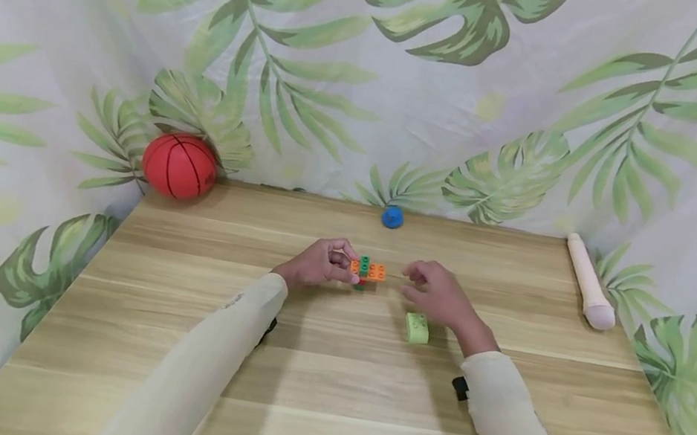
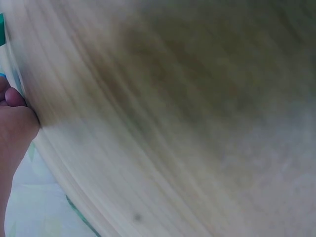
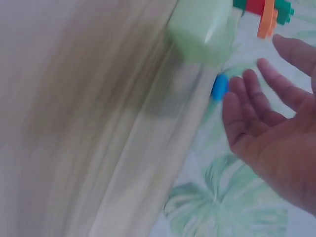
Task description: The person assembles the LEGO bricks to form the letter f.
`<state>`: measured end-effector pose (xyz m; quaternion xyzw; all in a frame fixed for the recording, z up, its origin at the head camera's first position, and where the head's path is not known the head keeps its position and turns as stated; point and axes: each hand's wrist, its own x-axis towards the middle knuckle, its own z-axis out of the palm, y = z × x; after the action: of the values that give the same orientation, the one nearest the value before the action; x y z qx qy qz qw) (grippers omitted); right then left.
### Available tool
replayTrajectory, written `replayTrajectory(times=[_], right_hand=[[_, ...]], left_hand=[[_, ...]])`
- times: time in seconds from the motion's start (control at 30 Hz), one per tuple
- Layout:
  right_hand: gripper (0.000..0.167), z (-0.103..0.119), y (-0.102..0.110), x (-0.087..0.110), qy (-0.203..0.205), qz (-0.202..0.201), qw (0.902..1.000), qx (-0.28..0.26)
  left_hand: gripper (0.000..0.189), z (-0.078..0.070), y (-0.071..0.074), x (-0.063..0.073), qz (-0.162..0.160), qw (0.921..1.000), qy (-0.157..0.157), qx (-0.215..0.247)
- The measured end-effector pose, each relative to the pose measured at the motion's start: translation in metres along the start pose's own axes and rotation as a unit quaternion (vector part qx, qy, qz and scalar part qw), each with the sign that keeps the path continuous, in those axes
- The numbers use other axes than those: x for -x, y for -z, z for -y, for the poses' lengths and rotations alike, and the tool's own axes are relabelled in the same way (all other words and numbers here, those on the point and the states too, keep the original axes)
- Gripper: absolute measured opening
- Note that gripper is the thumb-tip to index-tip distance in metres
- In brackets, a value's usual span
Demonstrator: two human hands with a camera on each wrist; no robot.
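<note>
My left hand (image 1: 319, 262) pinches a small assembly of toy building bricks (image 1: 373, 271) between thumb and fingers, above the middle of the table. An orange studded brick lies across it, with green and red bricks joined on. To the right, my right hand (image 1: 441, 295) is apart from the assembly, its fingers loosely bent and holding nothing. Below that hand a light green block (image 1: 417, 328) stands on the table; the right wrist view shows the same block (image 3: 202, 29) close up. In the left wrist view only part of the left hand (image 2: 15, 123) appears at the edge.
A red ball (image 1: 179, 166) with black lines sits at the table's back left corner. Near the back edge is a small blue object (image 1: 392, 217). A pale microphone-shaped thing (image 1: 590, 282) lies along the right edge. Leaf-printed cloth (image 1: 316, 70) hangs behind the wooden table (image 1: 335, 396).
</note>
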<state>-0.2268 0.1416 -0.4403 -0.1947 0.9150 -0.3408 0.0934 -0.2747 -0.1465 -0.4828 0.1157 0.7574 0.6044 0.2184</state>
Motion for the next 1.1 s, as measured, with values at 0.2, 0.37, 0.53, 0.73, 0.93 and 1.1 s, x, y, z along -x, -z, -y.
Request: replayTrajectory(times=[0.2,0.37,0.53,0.73,0.93,1.1], right_hand=[[0.039,-0.012,0.007,0.027,-0.082,0.053,0.9948,0.028],[0.048,-0.015,0.000,0.038,-0.111,0.080,0.9901,0.031],[0.042,-0.015,-0.002,0.039,-0.093,0.089,0.9905,0.049],[0.040,-0.019,-0.003,0.037,-0.098,0.088,0.9904,0.040],[0.041,-0.022,-0.006,0.037,-0.084,0.080,0.9916,0.058],[0.038,-0.023,-0.009,0.037,-0.063,0.064,0.9939,0.064]], left_hand=[[0.039,0.001,0.003,0.000,0.003,1.0000,-0.003,-0.001],[0.036,0.000,0.003,0.000,0.008,0.9999,-0.008,0.000],[0.037,0.001,0.003,0.000,0.005,1.0000,-0.005,-0.002],[0.039,0.000,0.002,-0.001,0.004,0.9999,-0.010,0.001],[0.038,0.000,0.002,0.000,0.006,0.9999,-0.010,0.005],[0.037,0.003,0.001,0.000,0.009,0.9999,-0.012,0.003]])
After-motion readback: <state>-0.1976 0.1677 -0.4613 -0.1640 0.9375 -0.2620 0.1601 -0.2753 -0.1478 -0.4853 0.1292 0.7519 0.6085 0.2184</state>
